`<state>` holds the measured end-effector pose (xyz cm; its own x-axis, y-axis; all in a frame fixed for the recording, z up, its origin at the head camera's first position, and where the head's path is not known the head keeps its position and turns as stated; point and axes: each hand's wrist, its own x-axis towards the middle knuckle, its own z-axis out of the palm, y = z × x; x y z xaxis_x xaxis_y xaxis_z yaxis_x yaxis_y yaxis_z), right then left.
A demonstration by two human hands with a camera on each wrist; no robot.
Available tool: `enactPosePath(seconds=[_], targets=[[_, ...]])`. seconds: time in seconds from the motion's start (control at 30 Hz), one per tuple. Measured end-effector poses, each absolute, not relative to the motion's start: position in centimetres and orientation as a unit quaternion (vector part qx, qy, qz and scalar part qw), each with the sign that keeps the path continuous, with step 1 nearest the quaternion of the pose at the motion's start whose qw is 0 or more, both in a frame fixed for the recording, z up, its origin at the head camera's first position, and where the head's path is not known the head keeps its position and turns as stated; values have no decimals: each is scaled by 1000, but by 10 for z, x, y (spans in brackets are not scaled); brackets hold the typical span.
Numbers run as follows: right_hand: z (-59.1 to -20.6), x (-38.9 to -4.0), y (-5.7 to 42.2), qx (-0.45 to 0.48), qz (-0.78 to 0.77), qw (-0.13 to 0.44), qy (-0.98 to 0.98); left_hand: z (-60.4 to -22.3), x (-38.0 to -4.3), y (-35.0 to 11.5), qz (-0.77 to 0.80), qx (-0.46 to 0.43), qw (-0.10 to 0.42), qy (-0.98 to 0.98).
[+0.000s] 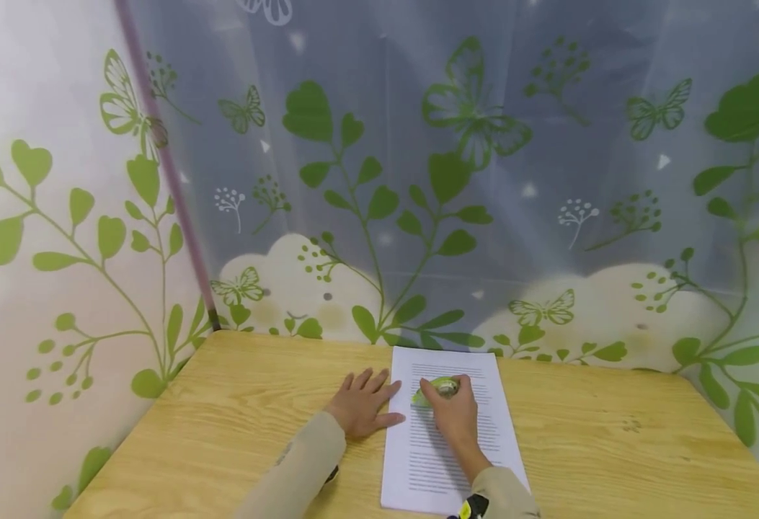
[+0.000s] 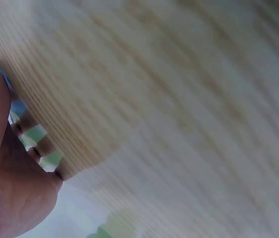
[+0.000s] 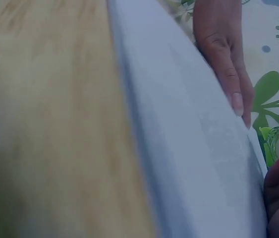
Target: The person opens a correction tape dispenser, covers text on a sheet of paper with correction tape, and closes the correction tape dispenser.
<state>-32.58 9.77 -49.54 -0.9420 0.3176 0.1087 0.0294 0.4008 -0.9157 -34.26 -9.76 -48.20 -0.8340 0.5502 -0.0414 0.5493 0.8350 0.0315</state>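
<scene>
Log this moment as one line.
left hand: spread at left edge of white rectangular printed paper; right hand: holds translucent green plastic tape dispenser over paper's upper half; yellowish wood-grain table below

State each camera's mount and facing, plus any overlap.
Head: head-worn, facing forward and down at the white printed paper on the light wooden table; beige sleeves, left hand and right hand show.
Left wrist: wrist-worn, facing the blurred table; part of the left hand, left edge.
Right wrist: wrist-worn, facing paper and table; left hand upper right, part of right hand lower right.
Shared by head and right wrist: green plastic tape dispenser with round spool.
</scene>
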Motion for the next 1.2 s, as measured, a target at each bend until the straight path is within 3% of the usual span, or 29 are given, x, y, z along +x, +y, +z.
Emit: enactPosePath(seconds=[0.3, 0.57, 0.87, 1.2], targets=[[-500, -330, 96, -92, 534, 130, -830, -478, -345, -97, 32, 282, 51, 957], [-500, -330, 95, -85, 549, 133, -821, -470, -346, -94, 21, 323, 18, 946], [-507, -327, 99, -83, 551, 126, -821, -467, -338, -89, 43, 353, 53, 933], [-506, -329, 99, -72, 551, 128, -822, -462, -337, -89, 0, 363, 45, 931]])
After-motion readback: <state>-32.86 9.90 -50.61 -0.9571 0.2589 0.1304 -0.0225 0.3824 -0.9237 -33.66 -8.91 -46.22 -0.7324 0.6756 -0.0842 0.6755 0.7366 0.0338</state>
